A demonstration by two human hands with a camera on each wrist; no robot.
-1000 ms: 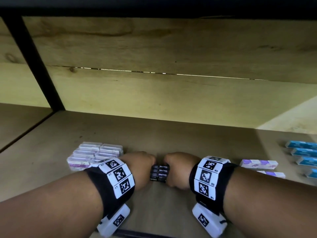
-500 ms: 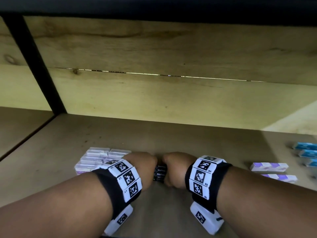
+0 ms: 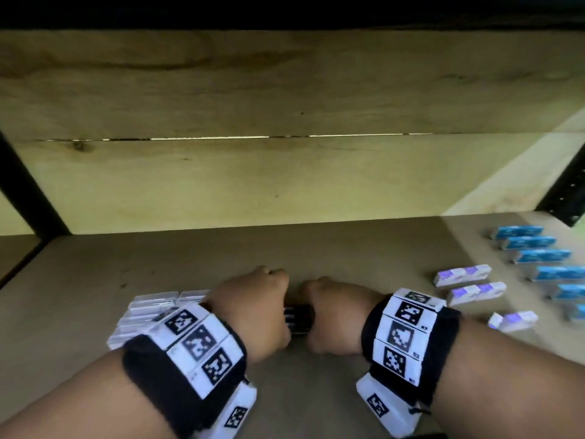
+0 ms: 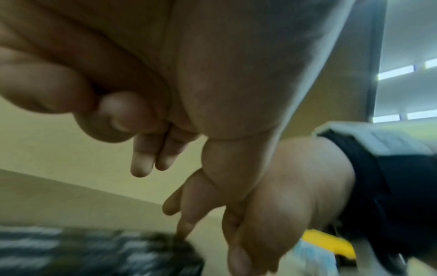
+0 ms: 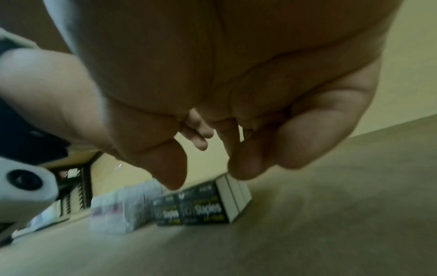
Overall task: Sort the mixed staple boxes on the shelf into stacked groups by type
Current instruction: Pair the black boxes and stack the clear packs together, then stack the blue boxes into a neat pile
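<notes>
Wooden shelf (image 3: 95, 270) with plank back wall, dark post at 9 o'clock.

Head view: black staple boxes (image 3: 299, 318) sat on shelf at centre, between both hands. Left hand (image 3: 253, 308) against their 9 o'clock end, right hand (image 3: 332, 315) against the 3 o'clock end, both knuckles-up, fingers hidden; grip couldn't be confirmed here. White boxes (image 3: 152, 308) grouped at 9 o'clock, partly behind left wrist. Purple-white boxes (image 3: 462, 275) lay loose at 3 o'clock, blue boxes (image 3: 535, 256) in a row beyond at 2 o'clock.

Left wrist view: blurred. Left fingers hung loosely curled, nothing in them; black boxes at 7 o'clock below. Right hand's fingers (image 4: 187, 212) reached down, tips at the boxes' edge.

Right wrist view: right fingers relaxed, extended downward, above the black boxes marked "Staples", holding nothing; contact unclear. White boxes just beside them at 9 o'clock.
</notes>
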